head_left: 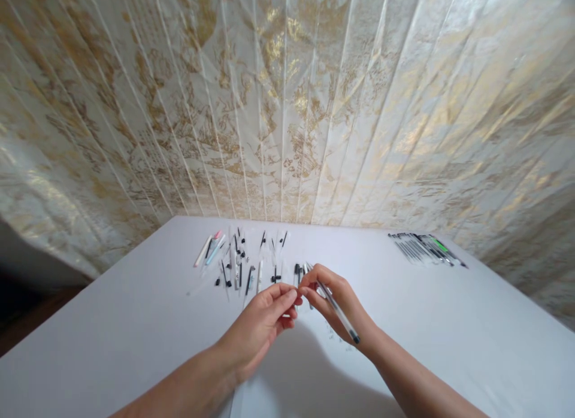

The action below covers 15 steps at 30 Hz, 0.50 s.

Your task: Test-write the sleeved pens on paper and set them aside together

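Observation:
My right hand (335, 298) holds a clear-barrelled pen (339, 315) that slants down to the right, its dark end lying by the wrist. The thumb and forefinger of that hand are pinched near the fingertips of my left hand (269, 304). My left fingers are pressed together around something too small to make out. Just behind the hands lie pens with black caps (297, 269), partly hidden by my fingers. Loose pen parts (236, 259), among them black caps, dark rods and clear barrels, are scattered on the white table (148, 322) beyond my left hand.
A neat row of pens (420, 249), one with a green patch, lies at the table's far right. Pink, white and blue pens (210, 249) are at the far left of the loose parts. A gold-patterned curtain (287, 106) hangs behind the table. Paper with small writing (339, 337) lies below my hands.

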Available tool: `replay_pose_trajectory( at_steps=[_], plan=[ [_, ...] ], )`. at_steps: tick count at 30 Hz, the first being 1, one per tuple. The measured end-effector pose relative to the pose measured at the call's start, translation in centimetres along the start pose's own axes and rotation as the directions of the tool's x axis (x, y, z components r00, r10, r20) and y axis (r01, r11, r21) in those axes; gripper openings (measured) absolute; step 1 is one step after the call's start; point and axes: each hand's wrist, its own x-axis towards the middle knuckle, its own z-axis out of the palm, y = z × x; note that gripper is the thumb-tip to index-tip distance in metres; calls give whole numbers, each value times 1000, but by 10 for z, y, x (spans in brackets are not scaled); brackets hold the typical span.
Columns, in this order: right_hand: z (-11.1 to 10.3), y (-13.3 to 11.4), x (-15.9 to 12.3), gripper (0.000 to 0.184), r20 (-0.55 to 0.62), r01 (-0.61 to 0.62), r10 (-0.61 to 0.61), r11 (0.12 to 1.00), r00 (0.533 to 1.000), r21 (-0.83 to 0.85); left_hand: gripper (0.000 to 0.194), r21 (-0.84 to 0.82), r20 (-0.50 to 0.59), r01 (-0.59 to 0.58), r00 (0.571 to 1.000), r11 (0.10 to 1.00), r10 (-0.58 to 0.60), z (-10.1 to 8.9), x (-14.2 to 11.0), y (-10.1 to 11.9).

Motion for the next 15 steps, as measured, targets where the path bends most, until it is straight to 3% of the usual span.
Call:
replay_pose_trajectory(
  at_steps=[9,15],
  plan=[
    [-14,3,1,9,-85,168,-176,981,981,-93,8,-160,12,55,998,986,-54,11,18,6],
    [-24,9,1,11,-135,102,-110,993,985,-64,6,-258,42,119,993,959,-112,22,35,8]
  ],
)
